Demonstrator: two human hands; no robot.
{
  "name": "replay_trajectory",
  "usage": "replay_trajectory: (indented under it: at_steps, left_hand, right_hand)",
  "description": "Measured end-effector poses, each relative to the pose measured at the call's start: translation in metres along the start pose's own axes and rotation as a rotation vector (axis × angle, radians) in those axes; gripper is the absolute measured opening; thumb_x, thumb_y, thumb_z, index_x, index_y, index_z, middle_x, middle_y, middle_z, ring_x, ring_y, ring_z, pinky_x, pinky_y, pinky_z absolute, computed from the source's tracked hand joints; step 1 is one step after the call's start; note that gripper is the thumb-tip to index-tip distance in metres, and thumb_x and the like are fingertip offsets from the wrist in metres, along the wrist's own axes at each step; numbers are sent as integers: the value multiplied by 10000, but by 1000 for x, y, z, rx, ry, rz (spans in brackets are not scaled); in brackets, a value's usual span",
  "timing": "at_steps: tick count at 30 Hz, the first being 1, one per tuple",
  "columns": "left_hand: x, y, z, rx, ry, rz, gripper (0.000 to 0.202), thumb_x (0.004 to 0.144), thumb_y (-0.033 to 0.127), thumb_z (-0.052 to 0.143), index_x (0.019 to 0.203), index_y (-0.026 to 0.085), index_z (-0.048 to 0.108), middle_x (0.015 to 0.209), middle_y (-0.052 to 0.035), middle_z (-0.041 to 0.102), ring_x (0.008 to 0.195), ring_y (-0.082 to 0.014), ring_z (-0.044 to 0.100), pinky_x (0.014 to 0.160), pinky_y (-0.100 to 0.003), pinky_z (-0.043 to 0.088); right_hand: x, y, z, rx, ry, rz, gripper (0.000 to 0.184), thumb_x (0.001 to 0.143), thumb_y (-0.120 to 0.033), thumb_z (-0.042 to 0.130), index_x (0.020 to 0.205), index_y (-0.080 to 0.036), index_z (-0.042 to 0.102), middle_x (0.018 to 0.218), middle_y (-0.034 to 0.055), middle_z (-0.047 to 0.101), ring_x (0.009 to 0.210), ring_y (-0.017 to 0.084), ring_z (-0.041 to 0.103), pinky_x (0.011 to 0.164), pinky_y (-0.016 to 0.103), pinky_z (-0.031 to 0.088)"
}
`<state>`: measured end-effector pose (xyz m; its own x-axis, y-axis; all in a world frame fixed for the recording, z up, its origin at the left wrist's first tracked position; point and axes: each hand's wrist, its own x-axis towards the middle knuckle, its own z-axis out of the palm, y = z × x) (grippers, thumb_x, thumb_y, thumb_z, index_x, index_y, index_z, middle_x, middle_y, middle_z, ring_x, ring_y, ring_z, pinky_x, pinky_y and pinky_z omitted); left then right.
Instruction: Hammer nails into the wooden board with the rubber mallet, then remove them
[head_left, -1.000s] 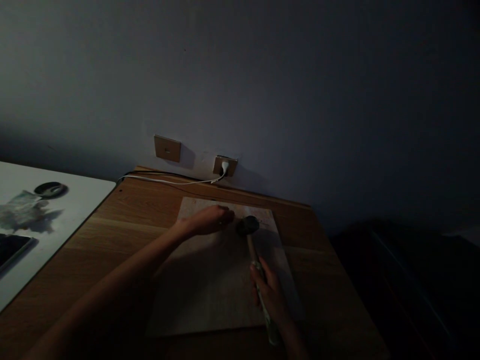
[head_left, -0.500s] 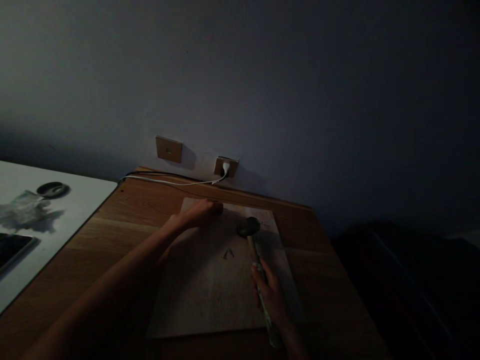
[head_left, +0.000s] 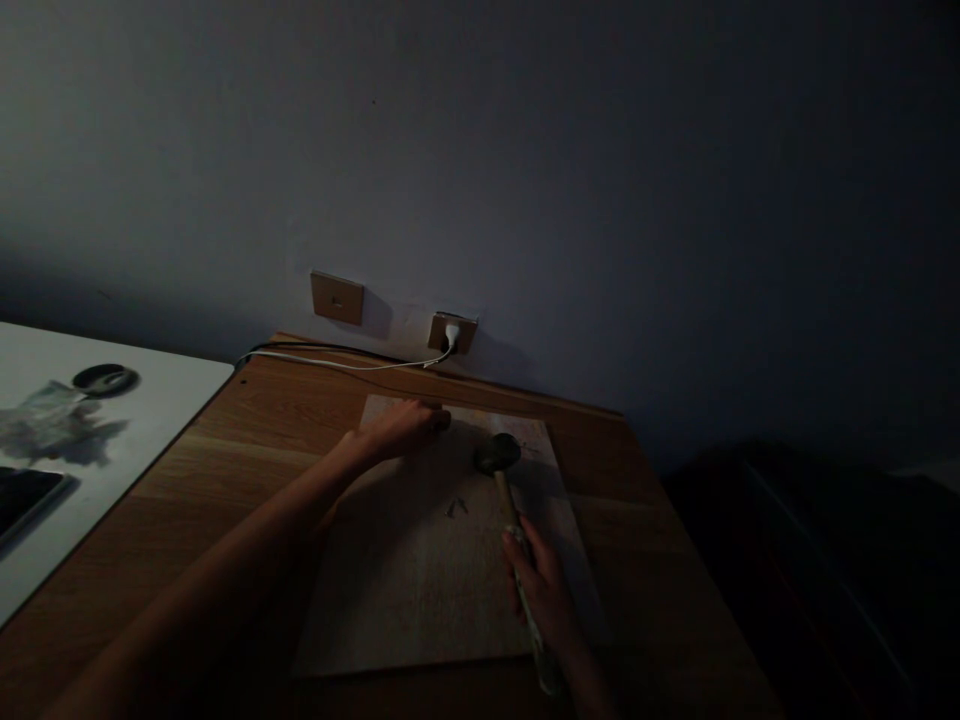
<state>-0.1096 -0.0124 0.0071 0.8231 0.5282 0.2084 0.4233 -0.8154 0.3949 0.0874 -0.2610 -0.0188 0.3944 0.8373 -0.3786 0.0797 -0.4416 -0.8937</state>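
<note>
A pale wooden board (head_left: 420, 580) lies on a brown wooden table (head_left: 247, 430) in dim light. My right hand (head_left: 544, 590) is closed round the handle of a hammer (head_left: 510, 510), whose dark head rests on the board's far right part. My left hand (head_left: 405, 425) reaches to the board's far edge, fingers curled together; what they pinch, if anything, is too dark to make out. Two or three small nails (head_left: 456, 507) lie loose on the board between my hands.
A white cable (head_left: 337, 362) runs along the table's back edge to a wall socket (head_left: 451, 332); a second wall plate (head_left: 337, 297) is to its left. A white table (head_left: 90, 440) at left carries a dark round object (head_left: 105, 379) and a dark flat device (head_left: 22, 497).
My left hand has drawn back from beside the hammer head to the board's far edge, uncovering the small nails. The hammer and my right hand have stayed put.
</note>
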Motion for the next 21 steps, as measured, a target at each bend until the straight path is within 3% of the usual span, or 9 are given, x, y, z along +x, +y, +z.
replay_trajectory:
  at_steps: [5,13,21]
  left_hand:
    - [-1,-6,8,-37,35,17,161,860,94,550,878,173,689,853,-60,679,730,-168,624,632,-247,406]
    - [-1,-19,25,-298,100,15,161,860,137,573,906,174,723,916,-51,695,805,-153,653,760,-232,476]
    - [-3,-23,26,-382,98,-74,216,829,159,590,997,166,726,921,-36,744,810,-165,674,749,-235,483]
  right_hand:
    - [2,4,0,25,-3,-22,628,807,-666,640,1214,-190,591,614,-87,481,360,62,413,304,166,314]
    - [0,-1,0,-4,-27,-24,602,816,-673,622,1171,-188,589,596,-90,480,341,61,413,291,160,289]
    - [-1,-2,2,-4,-1,-24,627,782,-689,636,1146,-181,584,578,-98,475,334,60,409,291,158,284]
